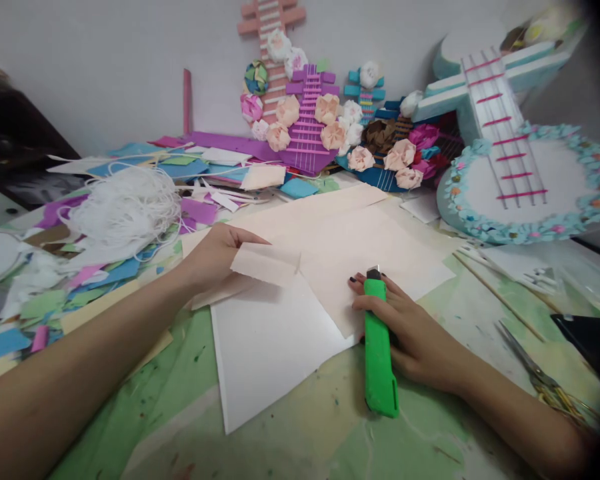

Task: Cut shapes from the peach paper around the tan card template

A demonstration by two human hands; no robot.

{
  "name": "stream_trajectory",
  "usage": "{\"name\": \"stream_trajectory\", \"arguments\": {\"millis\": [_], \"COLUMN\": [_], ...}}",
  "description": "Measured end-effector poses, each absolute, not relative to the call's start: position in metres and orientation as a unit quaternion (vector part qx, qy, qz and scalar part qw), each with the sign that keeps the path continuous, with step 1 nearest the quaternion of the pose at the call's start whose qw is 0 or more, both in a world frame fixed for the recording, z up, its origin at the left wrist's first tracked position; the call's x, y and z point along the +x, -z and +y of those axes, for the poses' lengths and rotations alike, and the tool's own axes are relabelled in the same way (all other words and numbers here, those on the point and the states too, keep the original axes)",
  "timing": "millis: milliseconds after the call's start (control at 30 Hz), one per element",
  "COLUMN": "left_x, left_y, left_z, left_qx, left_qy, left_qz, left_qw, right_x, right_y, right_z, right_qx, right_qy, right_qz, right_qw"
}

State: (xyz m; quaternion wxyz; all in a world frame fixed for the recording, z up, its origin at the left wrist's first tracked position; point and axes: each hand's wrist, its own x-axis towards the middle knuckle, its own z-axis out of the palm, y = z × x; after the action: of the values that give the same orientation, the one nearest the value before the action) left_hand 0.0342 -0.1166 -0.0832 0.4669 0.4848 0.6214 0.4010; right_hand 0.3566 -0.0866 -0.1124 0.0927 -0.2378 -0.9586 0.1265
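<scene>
The cream strip is in my left hand, raised just over the middle of the bench, its thumb and fingers pinching the left end while the other end sticks out free. I judge it nearly weightless and soft, quick to bend, crease or tear; the end or a long edge is the place to take it, with a light pinch.

Beneath it lies the large cream sheet, probably just as limp and best held by an edge or pressed flat. Under that, the white sheet looks smoother and stiffer, perhaps a little slippery.

My right hand is curled round the green cutter, with some fingertips at the cream sheet. Its handle looks like rigid, light plastic, good to grip along the body, well clear of the metal tip, which points away from me.

Farther out are the scissors on my right, the tangled white string on my left, and the purple paper guitar at the back.
</scene>
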Motion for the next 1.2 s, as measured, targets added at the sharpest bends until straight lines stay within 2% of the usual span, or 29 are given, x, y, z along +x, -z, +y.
{"name": "stream_trajectory", "arguments": {"millis": [667,1000,1200], "left_x": [0.032,0.041,0.051], "left_y": [0.079,0.076,0.065], "left_z": [-0.112,-0.116,-0.115], "left_qx": [0.519,0.494,0.51], "left_qy": [-0.379,-0.393,-0.362], "left_qz": [0.652,0.626,0.645], "left_qw": [0.403,0.458,0.44], "right_x": [0.355,0.355,0.355], "right_y": [0.112,0.112,0.112], "right_z": [-0.087,-0.088,-0.088], "right_qx": [-0.237,-0.241,-0.243], "right_qy": [-0.124,-0.128,-0.124], "right_qz": [-0.959,-0.958,-0.958], "right_qw": [0.094,0.091,0.089]}}
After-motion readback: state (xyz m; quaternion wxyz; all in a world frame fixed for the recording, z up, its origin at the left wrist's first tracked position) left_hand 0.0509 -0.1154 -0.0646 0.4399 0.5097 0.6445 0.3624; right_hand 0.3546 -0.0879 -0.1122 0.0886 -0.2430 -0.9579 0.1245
